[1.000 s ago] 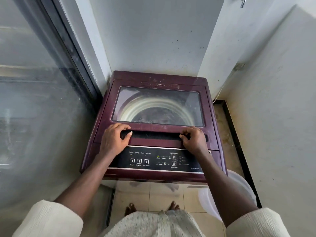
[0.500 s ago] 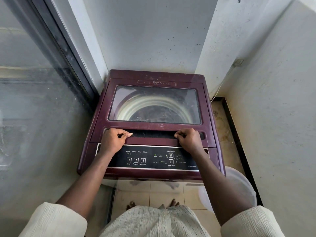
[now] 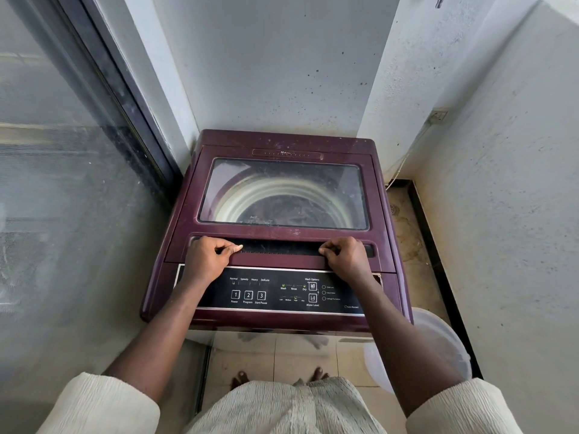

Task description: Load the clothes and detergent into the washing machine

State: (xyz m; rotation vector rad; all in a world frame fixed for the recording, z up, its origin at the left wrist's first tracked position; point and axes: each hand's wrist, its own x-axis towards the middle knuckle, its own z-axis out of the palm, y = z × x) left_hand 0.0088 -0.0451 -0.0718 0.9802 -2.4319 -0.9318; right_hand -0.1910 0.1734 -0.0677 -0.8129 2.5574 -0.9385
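Cream sleeves (image 3: 103,405) frame the bottom edge; a white plastic tub (image 3: 438,343) sits on the floor tiles at right, just beside the maroon washing machine (image 3: 163,270); beyond the black control panel (image 3: 275,292), the left hand (image 3: 208,260) and right hand (image 3: 346,256) curl their fingers into the lid's handle slot (image 3: 279,247); the glass lid (image 3: 283,192) lies closed over the drum, backed by a speckled wall (image 3: 275,73).

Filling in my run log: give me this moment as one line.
stage: opening | lid: closed | left hand, right hand: gripping lid handle recess | drum: looks empty
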